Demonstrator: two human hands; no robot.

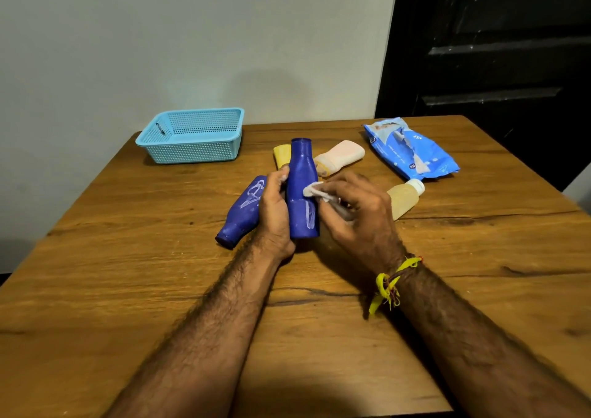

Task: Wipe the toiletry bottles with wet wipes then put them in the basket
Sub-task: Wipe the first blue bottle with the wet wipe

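1. The left hand (274, 208) grips a dark blue bottle (300, 190) with its fingers curled round it. The bottle is held upright over the middle of the table (128, 289).
2. The right hand (355, 216) pinches a white wet wipe (315, 190) and presses it on the side of that bottle. So I think the wiping of this bottle is going on now.
3. The light blue basket (192, 136) sits at the far left of the table. I see no bottle in it, so nothing looks put away yet.
4. Four more bottles lie on the table: a second blue bottle (243, 212) just beside the left hand, a yellow bottle (281, 155) and a pale pink bottle (340, 156) behind the held one, and a cloudy bottle (404, 198) by the right hand. I think they all wait for a wipe.
5. The pack of wipes (412, 148) lies at the far right, near the table edge.
6. The way from the hands to the basket looks open, with only the second blue bottle close by. The basket is right at the far edge by the wall (160, 33).
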